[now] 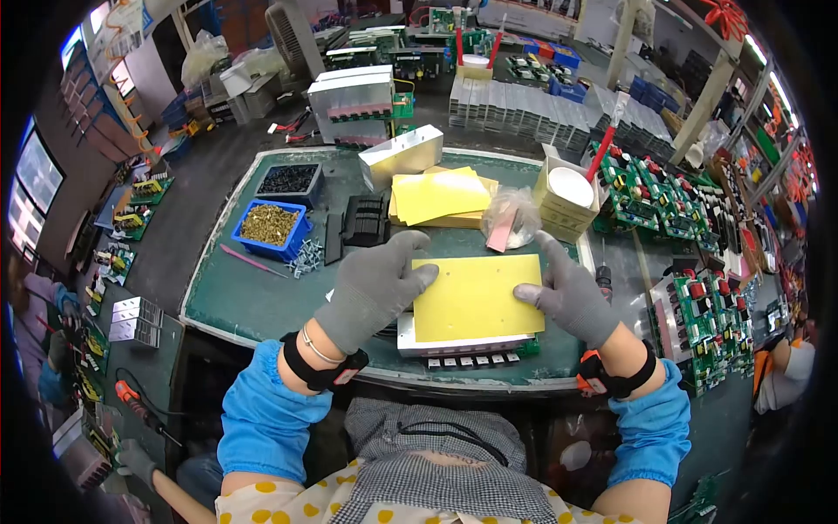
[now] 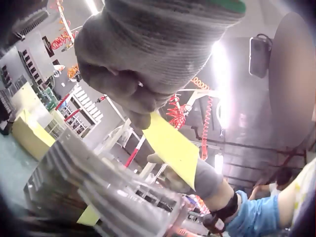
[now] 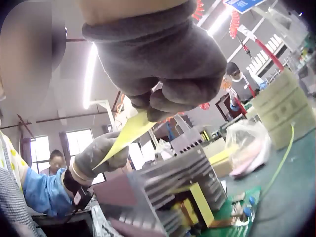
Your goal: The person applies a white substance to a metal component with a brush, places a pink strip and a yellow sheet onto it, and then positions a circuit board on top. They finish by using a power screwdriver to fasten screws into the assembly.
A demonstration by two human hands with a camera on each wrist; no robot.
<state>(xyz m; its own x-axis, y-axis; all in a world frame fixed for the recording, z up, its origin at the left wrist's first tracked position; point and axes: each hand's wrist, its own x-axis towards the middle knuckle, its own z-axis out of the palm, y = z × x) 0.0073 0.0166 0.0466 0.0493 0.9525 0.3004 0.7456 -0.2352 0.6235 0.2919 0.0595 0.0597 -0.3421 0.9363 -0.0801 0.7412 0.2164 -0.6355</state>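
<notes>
A thin yellow sheet [image 1: 477, 297] with small holes is held up in front of me by both grey-gloved hands. My left hand [image 1: 375, 284] pinches its left edge between thumb and fingers, and my right hand [image 1: 572, 297] pinches the right edge. Under the sheet in the head view sits a metal housing [image 1: 467, 348], partly hidden by it. The right wrist view shows the housing's grey fins [image 3: 158, 177] and a green circuit board [image 3: 242, 212] at its side. In the left wrist view the sheet [image 2: 173, 148] stands tilted over the finned metal.
A stack of yellow sheets [image 1: 441, 194] lies behind, beside a clear plastic bag [image 1: 521, 210] and a box [image 1: 563, 210]. On the left are a blue bin of brass-coloured screws [image 1: 269, 224], a bin of black parts [image 1: 290, 180], loose silver screws [image 1: 306, 259] and black pieces [image 1: 365, 220].
</notes>
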